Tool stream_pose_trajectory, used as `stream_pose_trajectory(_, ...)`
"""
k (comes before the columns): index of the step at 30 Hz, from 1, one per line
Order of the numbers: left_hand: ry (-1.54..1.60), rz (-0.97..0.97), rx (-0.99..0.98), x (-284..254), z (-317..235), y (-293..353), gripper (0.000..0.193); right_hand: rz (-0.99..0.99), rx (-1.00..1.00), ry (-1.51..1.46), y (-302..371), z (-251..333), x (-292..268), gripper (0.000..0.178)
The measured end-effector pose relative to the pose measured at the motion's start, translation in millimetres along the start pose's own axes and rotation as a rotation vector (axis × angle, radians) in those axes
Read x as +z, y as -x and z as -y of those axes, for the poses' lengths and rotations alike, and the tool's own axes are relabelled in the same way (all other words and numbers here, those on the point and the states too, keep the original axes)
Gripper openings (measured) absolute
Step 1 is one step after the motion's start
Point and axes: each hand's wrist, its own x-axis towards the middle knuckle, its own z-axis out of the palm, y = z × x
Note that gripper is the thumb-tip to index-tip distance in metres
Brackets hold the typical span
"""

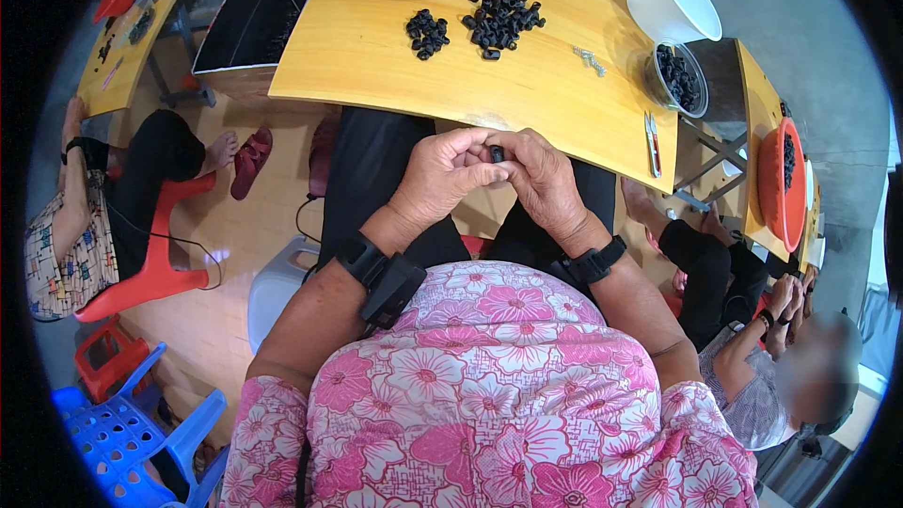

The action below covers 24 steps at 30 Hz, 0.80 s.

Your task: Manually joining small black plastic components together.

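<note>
Both hands, left hand (pixel 440 179) and right hand (pixel 541 179), pinch a small black part (pixel 497 153) between closed fingers.

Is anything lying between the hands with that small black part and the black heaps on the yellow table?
Nothing visible does. Both the left hand and right hand pinch the small black part just short of the yellow table edge. Bare tabletop stretches from there to the small heap and the bigger heap.
</note>
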Motion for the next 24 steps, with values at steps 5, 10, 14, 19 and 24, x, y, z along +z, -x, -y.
stream_pose_trajectory(5, -0.212, 0.036, -0.008, 1.9, -3.1, -4.9, 0.032, -0.073, 0.005, -0.095, 7.3, -10.1, 4.7, 0.029)
stream_pose_trajectory(10, -0.031, 0.012, 0.045, -9.7, 16.3, 0.3, 0.042, 0.046, 0.007, 0.014, -5.8, 8.5, -8.5, 0.029)
stream_pose_trajectory(14, -0.010, 0.068, -0.040, -10.6, 12.8, -0.9, 0.049, -0.377, 0.065, 0.291, -11.0, -8.8, -58.8, 0.032)
stream_pose_trajectory(19, -0.047, 0.101, -0.057, -11.9, 13.4, -0.4, 0.049, -0.691, 0.131, 0.617, -8.3, -57.0, -149.7, 0.032)
stream_pose_trajectory(24, -0.033, 0.117, -0.087, -5.2, 6.4, -4.6, 0.045, -0.532, 0.619, 0.784, -0.6, -84.7, -190.1, 0.031)
